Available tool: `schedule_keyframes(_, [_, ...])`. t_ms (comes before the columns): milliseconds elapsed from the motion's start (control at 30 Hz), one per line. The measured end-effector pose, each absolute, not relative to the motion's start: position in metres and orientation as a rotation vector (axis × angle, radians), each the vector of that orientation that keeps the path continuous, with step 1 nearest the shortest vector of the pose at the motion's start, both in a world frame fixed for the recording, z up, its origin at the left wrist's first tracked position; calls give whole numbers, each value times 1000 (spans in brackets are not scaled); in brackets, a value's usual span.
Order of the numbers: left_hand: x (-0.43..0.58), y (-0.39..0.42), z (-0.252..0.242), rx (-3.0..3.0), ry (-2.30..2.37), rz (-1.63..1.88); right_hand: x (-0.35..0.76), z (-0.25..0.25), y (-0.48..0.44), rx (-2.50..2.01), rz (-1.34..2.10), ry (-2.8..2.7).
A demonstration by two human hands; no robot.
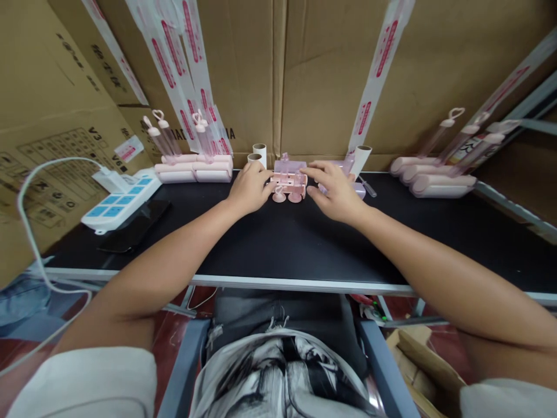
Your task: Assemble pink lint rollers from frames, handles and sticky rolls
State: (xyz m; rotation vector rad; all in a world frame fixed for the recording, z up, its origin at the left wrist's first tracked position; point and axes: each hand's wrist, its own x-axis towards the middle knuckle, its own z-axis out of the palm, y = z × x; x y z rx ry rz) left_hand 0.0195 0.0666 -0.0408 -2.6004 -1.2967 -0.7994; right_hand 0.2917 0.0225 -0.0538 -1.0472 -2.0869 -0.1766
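At the back middle of the black table lies a cluster of pink translucent plastic parts (289, 182), with two round pale pink pieces (287, 197) at its front. My left hand (249, 187) grips the left end of the cluster between thumb and fingers. At the right end, my right hand (334, 190) has its fingers and thumb spread apart, the fingertips against or very close to the plastic. Lilac translucent pieces (359, 190) lie partly hidden behind my right hand. Two cardboard tubes (260, 152) stand behind my left hand; another white tube (362, 158) leans behind my right.
Pink rollers with heart-loop handles stand in a left group (194, 168) and a right group (439, 177). A white power strip (124, 200) with a cable and a dark phone (136, 226) lie at the left. Cardboard (322, 75) walls the back; the table's metal edge (300, 283) runs in front.
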Motion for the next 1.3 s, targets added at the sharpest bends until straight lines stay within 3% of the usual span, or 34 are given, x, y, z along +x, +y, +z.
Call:
schedule_keyframes(233, [30,61,-48,-2572,-1370,-573,287,-67,44,-1163,-144,-2294])
schedule_keyframes(733, [34,62,-56,-2595,-1396,-564,289,-64,41,-1016,-158,-2273])
schedule_keyframes(833, [32,65,-52,-2678,-1332,-800,289,-52,26,-895,-170,-2164])
schedule_keyframes(1033, [37,48,-38,-3098,-1348,-1765,290,-40,-1,-879,183,-1806])
schedule_keyframes(1300, [33,15,-23,-3473,-1352,-2084,290,-40,-2,-841,410,-1470])
